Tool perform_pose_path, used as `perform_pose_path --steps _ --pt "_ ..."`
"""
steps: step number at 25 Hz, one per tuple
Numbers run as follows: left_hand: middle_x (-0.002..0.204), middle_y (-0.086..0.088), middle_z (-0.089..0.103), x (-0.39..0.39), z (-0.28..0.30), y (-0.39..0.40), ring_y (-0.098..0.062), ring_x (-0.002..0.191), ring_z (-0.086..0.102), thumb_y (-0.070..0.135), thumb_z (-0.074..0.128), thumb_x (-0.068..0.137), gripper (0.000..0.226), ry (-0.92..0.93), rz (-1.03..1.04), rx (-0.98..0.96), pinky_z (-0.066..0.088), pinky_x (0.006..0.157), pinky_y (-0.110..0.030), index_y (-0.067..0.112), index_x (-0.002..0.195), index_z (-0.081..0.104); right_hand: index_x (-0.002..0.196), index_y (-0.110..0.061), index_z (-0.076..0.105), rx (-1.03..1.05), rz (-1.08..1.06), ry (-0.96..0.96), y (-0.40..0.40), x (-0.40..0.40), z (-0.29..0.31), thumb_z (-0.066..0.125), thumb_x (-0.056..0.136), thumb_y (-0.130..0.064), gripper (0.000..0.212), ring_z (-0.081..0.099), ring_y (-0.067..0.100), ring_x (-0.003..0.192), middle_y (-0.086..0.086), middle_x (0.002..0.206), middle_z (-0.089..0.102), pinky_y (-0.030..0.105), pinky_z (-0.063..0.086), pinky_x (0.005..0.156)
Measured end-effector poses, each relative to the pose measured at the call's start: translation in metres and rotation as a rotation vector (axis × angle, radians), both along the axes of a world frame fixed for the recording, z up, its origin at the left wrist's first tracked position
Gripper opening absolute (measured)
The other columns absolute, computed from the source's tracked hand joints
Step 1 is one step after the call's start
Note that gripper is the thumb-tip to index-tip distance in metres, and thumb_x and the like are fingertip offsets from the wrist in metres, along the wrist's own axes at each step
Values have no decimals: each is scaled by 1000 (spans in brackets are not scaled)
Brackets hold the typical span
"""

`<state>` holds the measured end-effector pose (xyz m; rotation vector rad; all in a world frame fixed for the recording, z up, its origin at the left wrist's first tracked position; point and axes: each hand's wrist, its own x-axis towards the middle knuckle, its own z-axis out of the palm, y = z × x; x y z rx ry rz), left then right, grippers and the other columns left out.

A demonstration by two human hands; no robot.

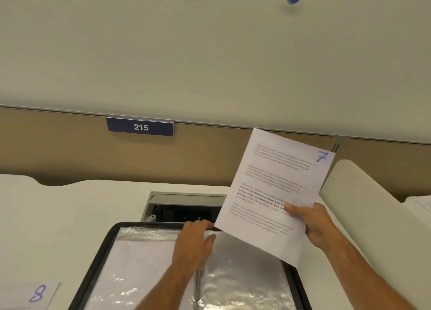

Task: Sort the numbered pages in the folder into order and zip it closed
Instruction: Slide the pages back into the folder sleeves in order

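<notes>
The folder [98, 258] lies open on the white worktop [70, 216] at the near middle of the scene, its dark zip edge framing clear plastic sleeves [242, 274] that shine under the light. The right hand [313, 225] holds the page marked 7 [275, 193] up off the folder, thumb pressed on the printed face near the sheet's lower right edge and the fingers curled behind it, so the sheet is pinched and tilted with its long axis running from near left to far right. The page's lowest corner hangs over the right half of the folder, just above the sleeve there. The left hand [193, 244] rests at the far edge of the folder's middle, its fingers bent over the top of a sleeve; it seems to be lifting or parting the sleeve mouth, though the glare makes this hard to confirm. The sleeve opening therefore lies just left of and below the held page, and the left hand is the nearer one to it, while the right hand carries the sheet. To go in, the page would probably have to swing until its long axis matches the sleeve's. Another sheet marked 8 [35, 294] lies flat on the worktop at the near left, beside the folder and apart from both hands. A blue plate reading 215 [140, 127] sits on the far wall.
</notes>
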<state>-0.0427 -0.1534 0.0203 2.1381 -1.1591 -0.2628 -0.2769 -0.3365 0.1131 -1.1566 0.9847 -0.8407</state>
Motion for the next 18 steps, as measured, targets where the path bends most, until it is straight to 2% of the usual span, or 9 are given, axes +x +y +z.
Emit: perform_pose_path --steps 2,4,7,8,10,12,14,16,18 --pt "140 10 47 0 -7 -15 -14 130 40 50 51 99 44 -240 -86 112 34 109 -32 34 140 50 120 -8 68 24 -47 -47 -14 0 -7 88 53 -10 69 72 34 102 10 112 75 53 55 94" --pt "148 5 38 -1 -13 -24 -19 135 33 51 41 102 49 -415 -145 215 28 113 -38 33 148 39 121 -7 68 42 -98 -81 -24 -1 -14 85 62 -5 61 70 34 105 10 114 74 53 54 96" --pt "149 1 38 -4 -27 -31 -23 136 33 45 40 105 45 -511 -183 307 27 113 -43 33 148 38 122 -6 68 62 -171 -104 -32 -2 -27 77 76 3 48 69 33 106 9 114 74 48 57 91" --pt "145 2 45 -5 -29 -31 -23 132 39 44 49 102 41 -530 -190 280 32 109 -45 34 142 48 122 -7 68 67 -191 -113 -33 -2 -30 77 75 2 49 70 31 105 9 113 74 44 60 86" --pt "118 7 67 -3 -32 -29 -19 108 59 42 84 77 34 -555 -202 161 51 88 -43 38 109 74 123 -7 67 76 -225 -138 -34 0 -36 79 73 1 52 71 28 101 7 113 74 37 63 75" --pt "98 8 74 -3 -36 -28 -18 89 67 36 99 49 39 -571 -205 55 56 69 -38 35 82 79 124 -10 67 64 -249 -189 -31 4 -38 86 62 -5 65 70 25 101 5 114 74 34 63 71" --pt "96 6 74 -5 -40 -27 -19 87 68 30 101 46 38 -553 -195 -38 55 66 -37 30 78 79 126 -13 66 38 -270 -242 -28 10 -38 88 48 -16 80 70 24 103 3 116 73 33 63 69" --pt "96 6 73 -7 -44 -27 -19 87 65 25 99 53 32 -533 -163 -122 53 67 -36 27 77 78 128 -16 65 11 -259 -296 -24 16 -36 84 61 -13 70 69 22 102 3 118 72 34 62 65" --pt "91 6 70 -8 -47 -28 -17 83 61 20 97 58 28 -527 -136 -172 49 66 -34 24 76 75 131 -21 63 -3 -236 -300 -23 25 -36 77 78 -11 56 69 23 102 2 118 73 46 62 66"
